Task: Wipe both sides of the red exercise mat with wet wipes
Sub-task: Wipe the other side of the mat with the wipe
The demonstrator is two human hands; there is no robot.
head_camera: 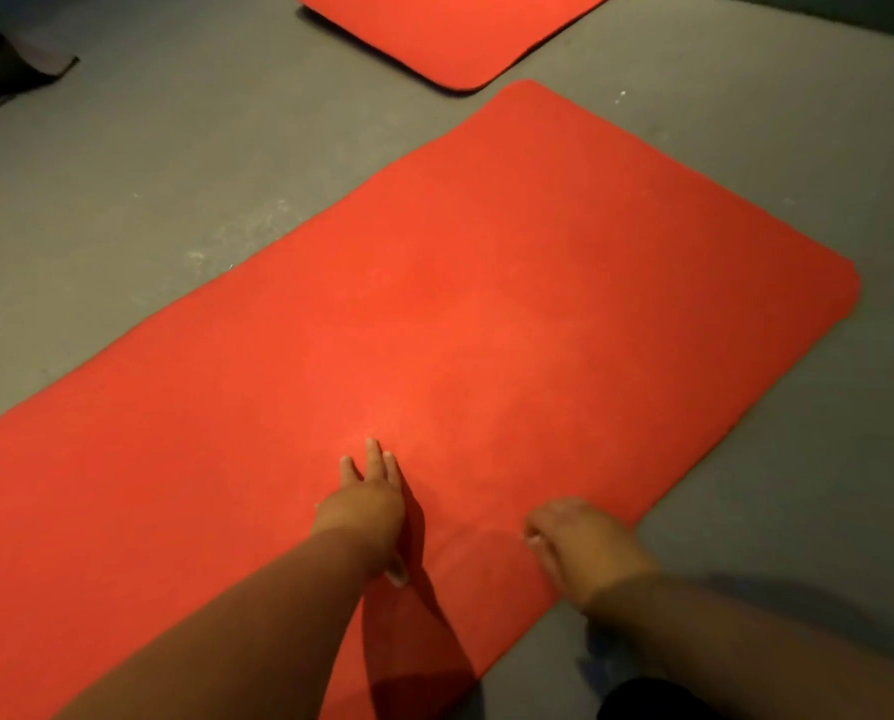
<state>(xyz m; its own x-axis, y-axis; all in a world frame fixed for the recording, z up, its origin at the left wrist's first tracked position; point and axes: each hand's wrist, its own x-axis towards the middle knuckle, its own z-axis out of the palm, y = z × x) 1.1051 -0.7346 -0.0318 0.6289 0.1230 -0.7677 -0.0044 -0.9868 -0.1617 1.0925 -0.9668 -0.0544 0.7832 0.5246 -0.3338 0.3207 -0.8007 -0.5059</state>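
**Two hands on the red mat**

Nearest us, a dark shape (pixel 647 701) sits at the bottom edge; we cannot tell what it is. Two bare forearms reach forward past it. The left hand (pixel 369 498) lies flat on the mat (pixel 486 304), fingers straight and slightly spread, pointing away, holding nothing. The right hand (pixel 582 543) rests just inside the mat's near edge, knuckles up and fingers curled under. A pale spot shows at its fingertips, but we cannot tell whether that is a wipe or nails, so we cannot say whether this hand holds anything. The hands are near each other but apart.

The mat lies flat on the grey floor (pixel 148 174), running diagonally from the lower left to its rounded far end at the right. Pale scuffs mark the floor beside its far long edge. Farther off lies a second mat (pixel 450 28), also red, its rounded corner near the first mat's far corner without touching. At the far left, a dark object (pixel 3 70) is cut off by the frame.
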